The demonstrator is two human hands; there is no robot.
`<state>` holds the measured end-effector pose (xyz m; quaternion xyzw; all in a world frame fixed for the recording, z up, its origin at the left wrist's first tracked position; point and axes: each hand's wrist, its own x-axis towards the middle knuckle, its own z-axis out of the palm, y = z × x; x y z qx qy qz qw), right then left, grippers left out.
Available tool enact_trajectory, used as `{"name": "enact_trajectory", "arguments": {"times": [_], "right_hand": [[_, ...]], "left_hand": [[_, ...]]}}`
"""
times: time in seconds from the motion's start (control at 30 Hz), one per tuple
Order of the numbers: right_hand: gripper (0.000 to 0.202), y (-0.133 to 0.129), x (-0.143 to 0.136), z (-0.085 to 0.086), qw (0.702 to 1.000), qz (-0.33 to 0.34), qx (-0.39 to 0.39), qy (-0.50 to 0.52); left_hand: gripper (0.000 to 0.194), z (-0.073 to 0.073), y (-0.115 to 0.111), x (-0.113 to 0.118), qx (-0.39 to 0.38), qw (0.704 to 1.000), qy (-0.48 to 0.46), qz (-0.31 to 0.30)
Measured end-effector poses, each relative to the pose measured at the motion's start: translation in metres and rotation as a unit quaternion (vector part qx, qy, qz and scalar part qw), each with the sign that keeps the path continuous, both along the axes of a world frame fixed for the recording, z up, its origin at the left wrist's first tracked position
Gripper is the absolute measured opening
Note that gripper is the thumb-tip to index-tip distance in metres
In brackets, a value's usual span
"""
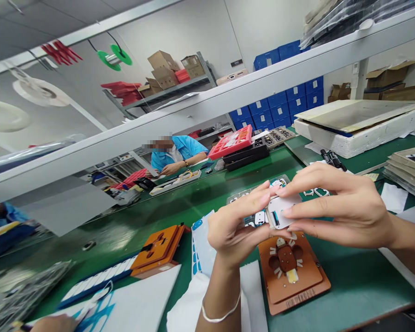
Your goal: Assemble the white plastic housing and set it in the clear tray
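Hands meet at centre frame: our left hand (233, 230) and right hand (339, 205) pinch a small white part (280, 210) between fingertips, above an orange jig (292, 272) on the green counter (359, 281).

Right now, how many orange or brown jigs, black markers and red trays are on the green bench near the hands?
Orange or brown jigs: 2, one, one
Black markers: 2
Red trays: 1
Total: 5
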<state>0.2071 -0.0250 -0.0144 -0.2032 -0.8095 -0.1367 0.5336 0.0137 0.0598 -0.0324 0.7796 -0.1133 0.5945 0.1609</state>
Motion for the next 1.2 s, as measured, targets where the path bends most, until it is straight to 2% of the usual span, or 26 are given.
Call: {"name": "enact_trajectory", "arguments": {"times": [0.9,1.2], "right_hand": [[0.007,0.0003,0.0011,0.0012,1.000,-0.006,0.010,-0.006],[0.008,0.0002,0.0010,0.0006,1.000,-0.006,0.011,-0.004]], "left_hand": [[0.071,0.0013,0.0010,0.0009,0.014,1.000,0.001,0.000],[0.069,0.0006,0.0005,0.0001,0.016,1.000,0.003,0.026]]}}
